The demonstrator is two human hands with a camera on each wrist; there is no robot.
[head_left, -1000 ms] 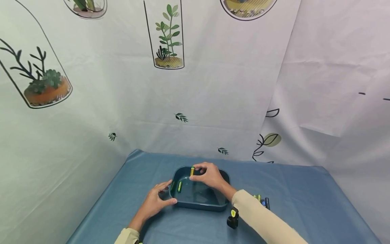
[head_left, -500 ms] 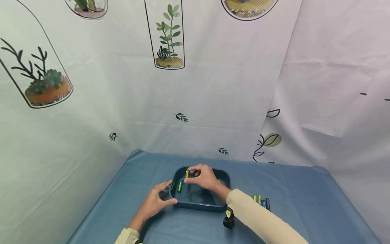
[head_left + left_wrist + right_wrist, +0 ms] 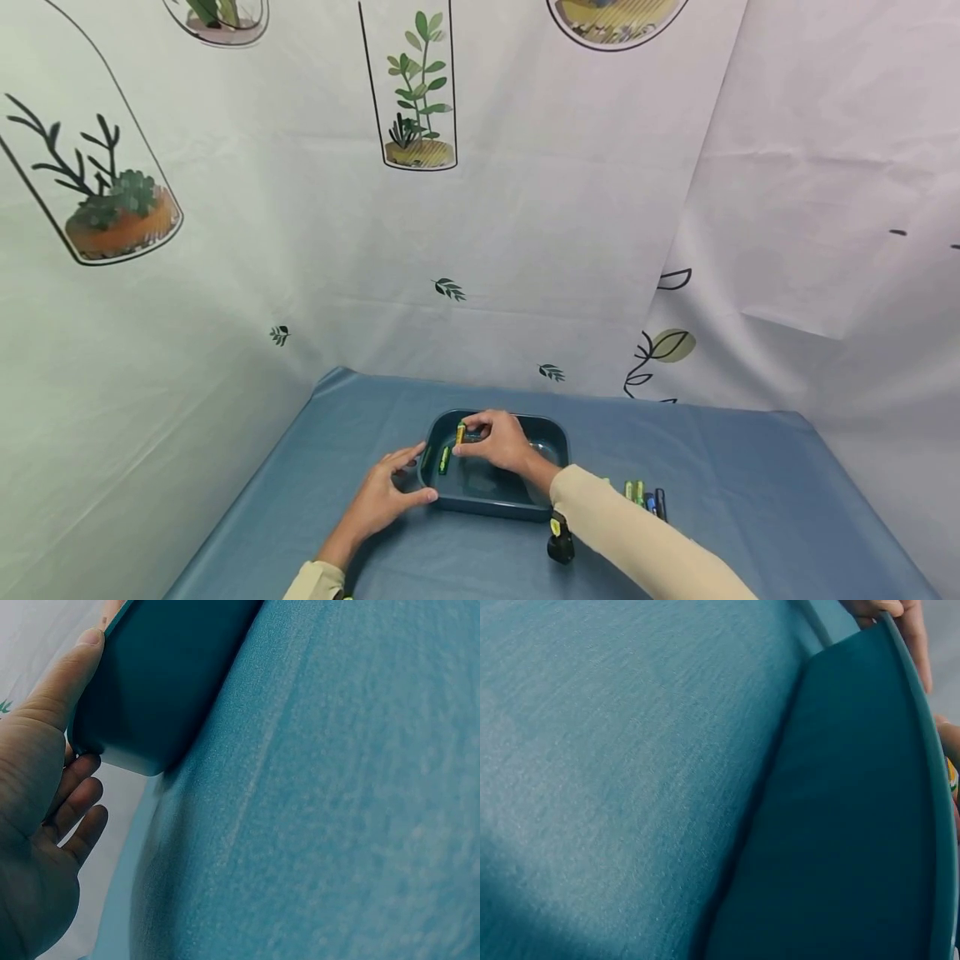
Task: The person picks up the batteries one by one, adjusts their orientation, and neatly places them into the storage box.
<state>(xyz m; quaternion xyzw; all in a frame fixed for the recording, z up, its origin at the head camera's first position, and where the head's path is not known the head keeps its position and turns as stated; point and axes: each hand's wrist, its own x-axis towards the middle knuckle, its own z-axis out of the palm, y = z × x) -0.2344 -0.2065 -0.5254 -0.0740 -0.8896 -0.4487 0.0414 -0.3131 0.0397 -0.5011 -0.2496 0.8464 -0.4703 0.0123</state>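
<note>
A dark teal rectangular tray (image 3: 495, 507) stands on the blue-covered table. My left hand (image 3: 378, 493) holds its left side, the thumb at the near corner and the fingers farther back; the left wrist view shows the thumb (image 3: 71, 671) on the rim and fingertips at the tray's corner. Inside the tray, my right hand (image 3: 501, 442) pinches a yellow-and-green battery (image 3: 460, 434) upright between thumb and fingers. A green battery (image 3: 445, 460) lies on the tray floor just left of it. In the right wrist view the tray wall (image 3: 840, 802) hides most of the right hand.
Several batteries (image 3: 639, 493), green, blue and black, lie in a row on the table right of the tray, partly behind the right sleeve (image 3: 637, 533). A black wrist camera (image 3: 560, 546) hangs under that sleeve. Printed white cloth (image 3: 525, 250) encloses the back and sides.
My right hand has moved left and slightly down with the battery, nearer the one lying in the tray. The left hand and the tray stay in place.
</note>
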